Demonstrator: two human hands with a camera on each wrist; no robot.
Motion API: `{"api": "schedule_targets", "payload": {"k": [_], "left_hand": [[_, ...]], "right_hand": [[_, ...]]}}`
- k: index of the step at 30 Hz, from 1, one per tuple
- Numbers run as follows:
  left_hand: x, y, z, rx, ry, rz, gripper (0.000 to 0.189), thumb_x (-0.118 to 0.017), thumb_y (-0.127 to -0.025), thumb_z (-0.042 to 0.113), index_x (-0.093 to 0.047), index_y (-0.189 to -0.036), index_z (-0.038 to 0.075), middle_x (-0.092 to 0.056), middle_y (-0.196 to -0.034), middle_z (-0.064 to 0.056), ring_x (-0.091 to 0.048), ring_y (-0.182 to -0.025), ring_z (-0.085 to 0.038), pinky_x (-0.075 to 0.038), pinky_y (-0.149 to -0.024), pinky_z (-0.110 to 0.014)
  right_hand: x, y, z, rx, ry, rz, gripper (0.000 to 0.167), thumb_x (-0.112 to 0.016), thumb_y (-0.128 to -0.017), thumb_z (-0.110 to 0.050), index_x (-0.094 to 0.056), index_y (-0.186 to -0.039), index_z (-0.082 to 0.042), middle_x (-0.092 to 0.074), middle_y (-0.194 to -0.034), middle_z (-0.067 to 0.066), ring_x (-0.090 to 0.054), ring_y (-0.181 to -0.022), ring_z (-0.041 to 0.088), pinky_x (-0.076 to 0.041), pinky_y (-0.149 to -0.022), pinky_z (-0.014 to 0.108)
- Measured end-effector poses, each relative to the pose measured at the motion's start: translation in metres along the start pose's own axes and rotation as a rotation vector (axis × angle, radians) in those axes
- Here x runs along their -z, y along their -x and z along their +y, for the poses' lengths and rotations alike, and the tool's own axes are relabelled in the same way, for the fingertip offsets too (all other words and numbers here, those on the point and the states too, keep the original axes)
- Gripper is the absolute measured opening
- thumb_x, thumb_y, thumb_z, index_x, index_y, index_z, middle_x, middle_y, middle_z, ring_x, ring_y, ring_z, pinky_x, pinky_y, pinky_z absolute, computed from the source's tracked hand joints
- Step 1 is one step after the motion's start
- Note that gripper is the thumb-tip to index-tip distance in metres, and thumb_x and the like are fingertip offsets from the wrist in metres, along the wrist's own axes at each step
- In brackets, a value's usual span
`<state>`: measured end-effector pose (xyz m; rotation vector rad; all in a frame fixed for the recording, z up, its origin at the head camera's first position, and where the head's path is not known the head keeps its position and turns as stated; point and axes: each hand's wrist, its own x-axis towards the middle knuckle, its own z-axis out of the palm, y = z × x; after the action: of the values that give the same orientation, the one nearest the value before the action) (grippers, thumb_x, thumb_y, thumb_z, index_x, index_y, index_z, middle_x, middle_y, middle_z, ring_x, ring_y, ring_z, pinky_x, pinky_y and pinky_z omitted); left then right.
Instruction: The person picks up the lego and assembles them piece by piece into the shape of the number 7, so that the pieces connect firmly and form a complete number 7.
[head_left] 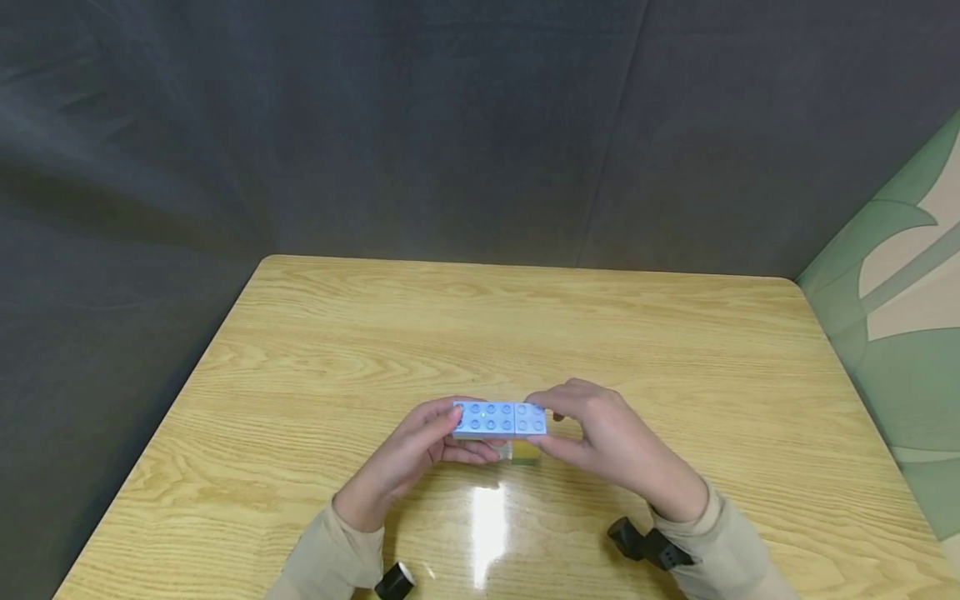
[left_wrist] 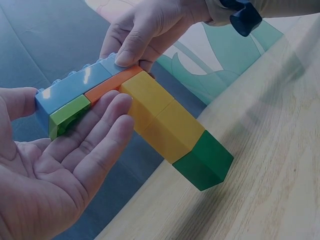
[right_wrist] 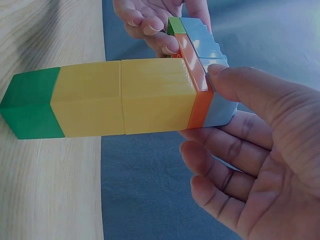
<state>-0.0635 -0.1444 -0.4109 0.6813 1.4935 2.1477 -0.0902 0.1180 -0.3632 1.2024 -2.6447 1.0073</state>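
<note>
Both hands hold one built-up piece of toy building bricks. Its top row is a long blue brick [head_left: 483, 419] beside a short blue brick [head_left: 530, 419], studs upward. Under these lie an orange thin brick [left_wrist: 115, 85] and a light green thin brick [left_wrist: 70, 112]. Two yellow bricks [right_wrist: 157, 95] and a dark green brick [left_wrist: 205, 160] form a column below the short blue end. My left hand [head_left: 420, 442] grips the long blue brick's left end, thumb on top, fingers underneath. My right hand [head_left: 603, 429] pinches the short blue brick between thumb and fingers.
The piece is over the near middle of a wooden table [head_left: 525, 333]. A dark curtain [head_left: 450, 133] hangs behind and to the left, and a green leaf-patterned panel [head_left: 900, 325] stands at the right. Black wrist devices [head_left: 648, 543] sit at the sleeves.
</note>
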Motion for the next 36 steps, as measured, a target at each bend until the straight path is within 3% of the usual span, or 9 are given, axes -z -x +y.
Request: {"api": "schedule_targets", "payload": {"k": [22, 30, 36], "left_hand": [[-0.0004, -0.0011, -0.0014, -0.006, 0.016, 0.014, 0.044, -0.029, -0.107, 0.016, -0.042, -0.134, -0.017, -0.055, -0.113, -0.044, -0.069, -0.097, -0.027, -0.052, -0.087, -0.053], [-0.0005, -0.0010, -0.0001, 0.036, -0.014, 0.076, 0.046, -0.032, -0.107, 0.021, -0.045, -0.133, -0.014, -0.061, -0.112, -0.036, -0.070, -0.094, -0.027, -0.049, -0.085, -0.059], [-0.0007, -0.0012, 0.0000, 0.022, -0.023, 0.088, 0.045, -0.033, -0.107, 0.021, -0.046, -0.133, -0.014, -0.064, -0.112, -0.028, -0.070, -0.093, -0.027, -0.050, -0.085, -0.059]], "right_hand": [[-0.0007, 0.0014, 0.0022, 0.005, -0.045, 0.006, 0.034, -0.082, -0.079, -0.020, -0.072, -0.111, -0.010, -0.071, -0.100, -0.003, -0.059, -0.080, 0.005, -0.053, -0.068, 0.023], [-0.0020, 0.0026, 0.0034, -0.015, -0.071, 0.006, 0.035, -0.082, -0.080, -0.020, -0.071, -0.112, -0.012, -0.070, -0.101, -0.004, -0.058, -0.080, 0.005, -0.053, -0.067, 0.023], [-0.0029, 0.0040, 0.0043, -0.056, -0.107, 0.000, 0.035, -0.081, -0.081, -0.020, -0.070, -0.114, -0.013, -0.069, -0.104, -0.004, -0.061, -0.081, 0.012, -0.053, -0.068, 0.024]]}}
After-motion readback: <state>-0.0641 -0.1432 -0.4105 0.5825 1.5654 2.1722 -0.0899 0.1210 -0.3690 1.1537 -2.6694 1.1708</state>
